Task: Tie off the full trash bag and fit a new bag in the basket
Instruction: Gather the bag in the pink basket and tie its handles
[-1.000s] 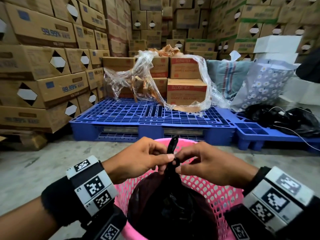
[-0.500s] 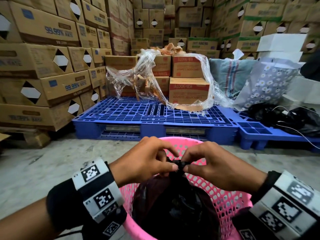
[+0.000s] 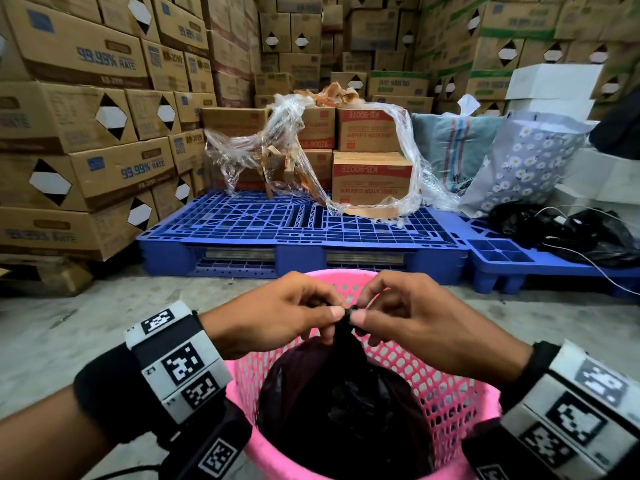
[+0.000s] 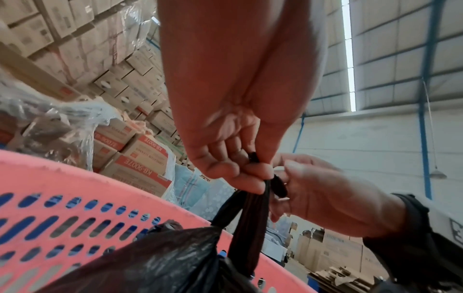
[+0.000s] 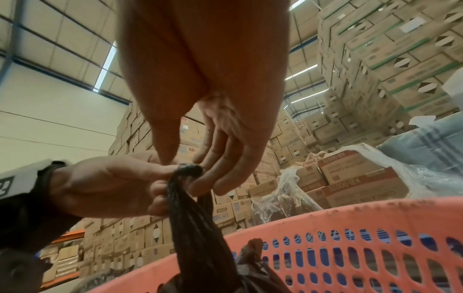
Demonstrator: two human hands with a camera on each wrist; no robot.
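A full black trash bag sits inside a pink perforated basket on the concrete floor in front of me. Its top is gathered into two twisted strands that rise to a small knot. My left hand pinches that knot from the left between thumb and forefinger. My right hand pinches it from the right, thumb tip against it, with the other fingers curled below. Both hands meet above the basket's middle. No new bag is in sight.
A blue plastic pallet lies just beyond the basket with cartons and loose clear wrap on it. Stacked cardboard boxes wall the left and back. Black bags and white cables lie on a second pallet at right.
The bag's loose end, which stood up between my hands a second ago, has been drawn down into a tight knot. Both hands have closed in on it.
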